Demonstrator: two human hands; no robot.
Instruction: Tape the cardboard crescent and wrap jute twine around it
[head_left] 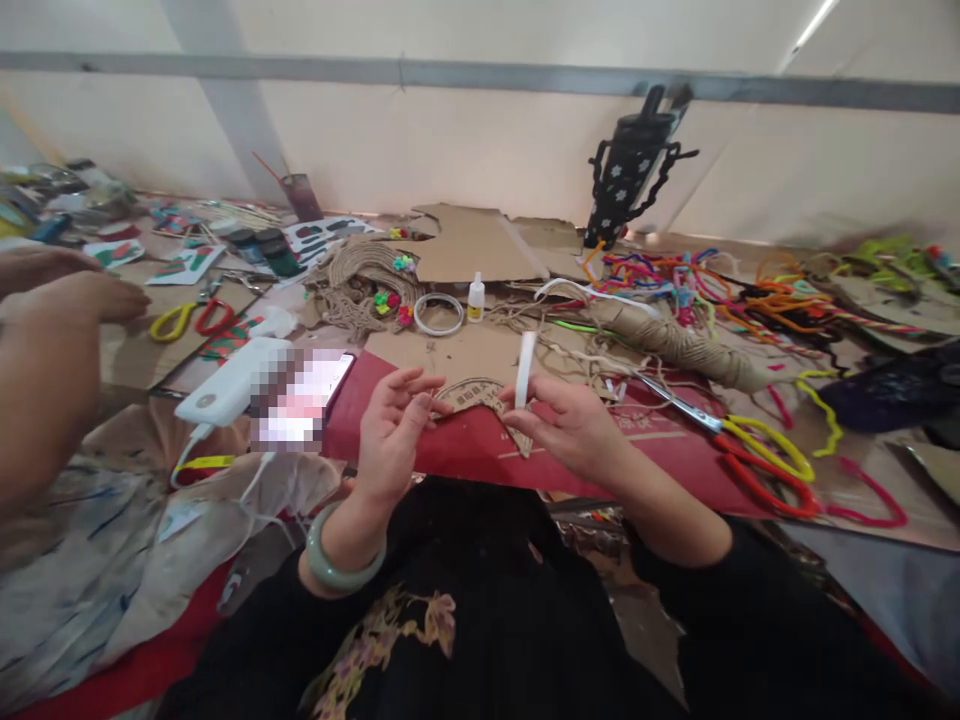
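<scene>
My left hand point(396, 432), with a pale green bangle point(345, 565) at its wrist, pinches the left end of a curved cardboard piece point(474, 394). Printed characters show on the piece, and its edge looks lined with cord. Between the thumb and fingers of my right hand point(574, 425) a narrow white strip point(526, 362) stands upright. That hand is also at the piece's right end; whether it grips the cardboard too is hard to see. Just beyond lie a small white glue bottle point(476, 298) and a pale ring point(439, 314).
Large scissors point(765, 462) with red and yellow handles lie at right, near a twine bundle point(675, 345) and colourful pipe cleaners point(712, 280). A black tumbler point(628, 175) stands behind. At left are a phone point(304, 400), a power bank point(236, 380) and another person's arm point(49, 370).
</scene>
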